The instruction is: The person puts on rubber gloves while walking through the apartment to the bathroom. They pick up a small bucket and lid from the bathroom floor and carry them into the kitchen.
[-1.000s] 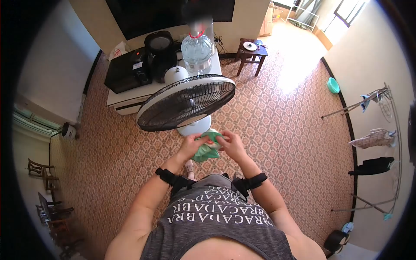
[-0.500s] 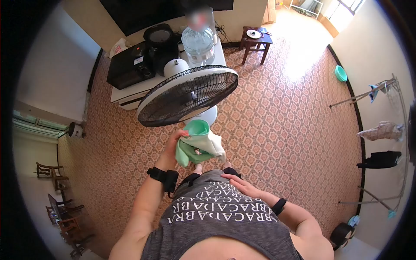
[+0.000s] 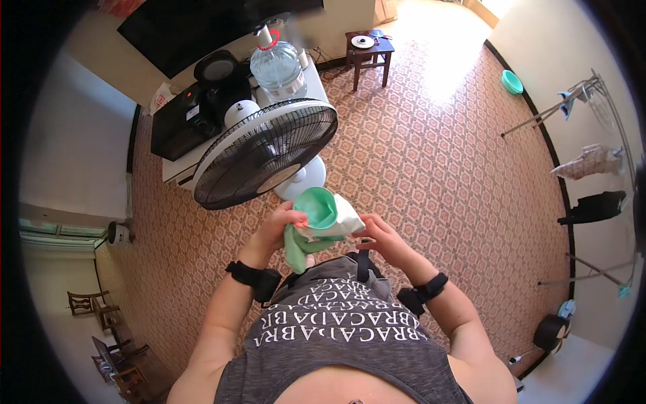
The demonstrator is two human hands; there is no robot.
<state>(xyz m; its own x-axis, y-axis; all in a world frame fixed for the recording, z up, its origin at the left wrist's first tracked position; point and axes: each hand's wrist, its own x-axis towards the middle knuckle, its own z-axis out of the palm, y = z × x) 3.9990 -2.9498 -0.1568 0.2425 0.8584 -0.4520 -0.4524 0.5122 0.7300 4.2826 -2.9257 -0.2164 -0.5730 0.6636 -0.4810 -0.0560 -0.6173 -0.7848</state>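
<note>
A green and white fabric item point(image 3: 344, 214), like a small garment, hangs in front of my waist. Its round green opening faces up, and a pale green part droops at the lower left. My left hand point(image 3: 281, 225) is closed on its left edge, with the thumb near the rim. At the white right side is my right hand point(image 3: 385, 240), its fingers bent but apart and the fingertips at the fabric's edge. I cannot tell whether they press on it. Both wrists carry black straps.
A standing fan point(image 3: 269, 158) is just ahead to the left. Behind it, a white cabinet point(image 3: 316, 84) bears a large water bottle point(image 3: 277, 71) and a black speaker point(image 3: 180, 124). A wooden stool point(image 3: 370, 57) stands farther back. Drying racks point(image 3: 592, 269) line the right wall.
My right hand has left my shirt front and come up to the fabric's right side. The fabric is turned so its opening shows more. The view has shifted slightly.
</note>
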